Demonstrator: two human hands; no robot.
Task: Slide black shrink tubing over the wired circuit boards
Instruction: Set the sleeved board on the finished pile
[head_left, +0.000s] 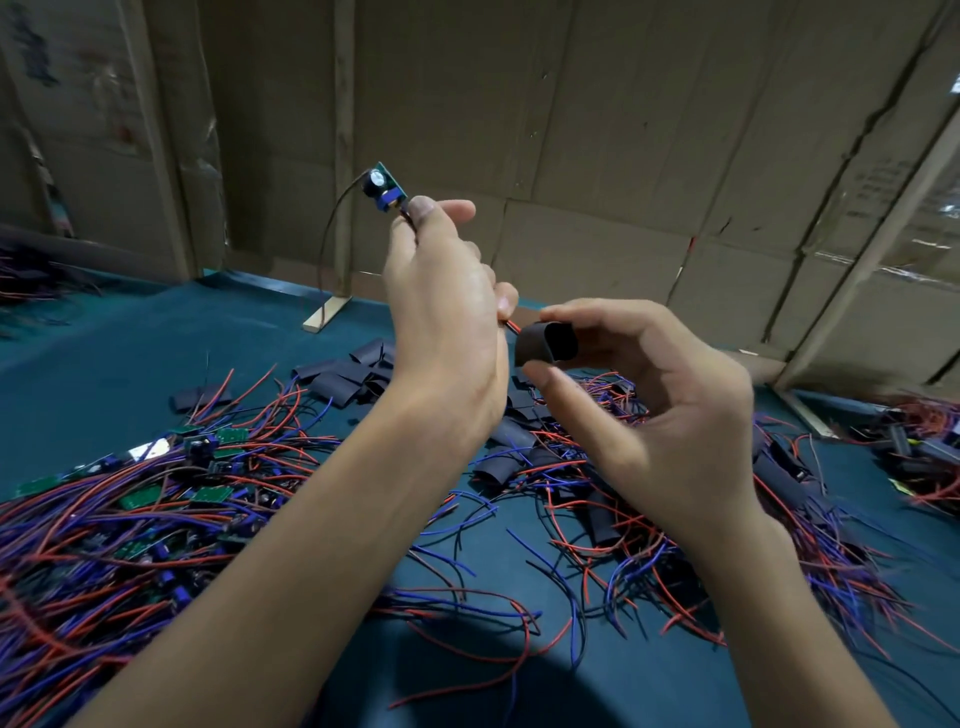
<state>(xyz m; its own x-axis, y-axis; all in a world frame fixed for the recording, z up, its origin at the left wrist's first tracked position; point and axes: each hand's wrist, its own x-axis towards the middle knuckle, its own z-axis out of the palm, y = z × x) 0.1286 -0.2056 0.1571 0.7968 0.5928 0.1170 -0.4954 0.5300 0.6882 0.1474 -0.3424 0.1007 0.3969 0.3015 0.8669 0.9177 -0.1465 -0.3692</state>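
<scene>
Two hands up over the tabletop (156, 332), mid-threading
Left hand (441, 306) pinches the circuit board (383, 188) aloft; right hand (649, 395) pinches the shrink tubing (540, 343) open beside its red wire (511, 325), probably the lead-in — feed wires first, keep the mouth round.

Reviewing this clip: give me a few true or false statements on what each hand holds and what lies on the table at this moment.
1. The left hand holds a circuit board raised above the table. True.
2. The right hand is empty. False: it pinches a piece of black tubing.
3. The tubing already covers the board. False: the two are apart.
4. Loose pieces of black tubing lie on the green table. True.
5. The wires on the table are all yellow. False: red, blue and dark.
</scene>
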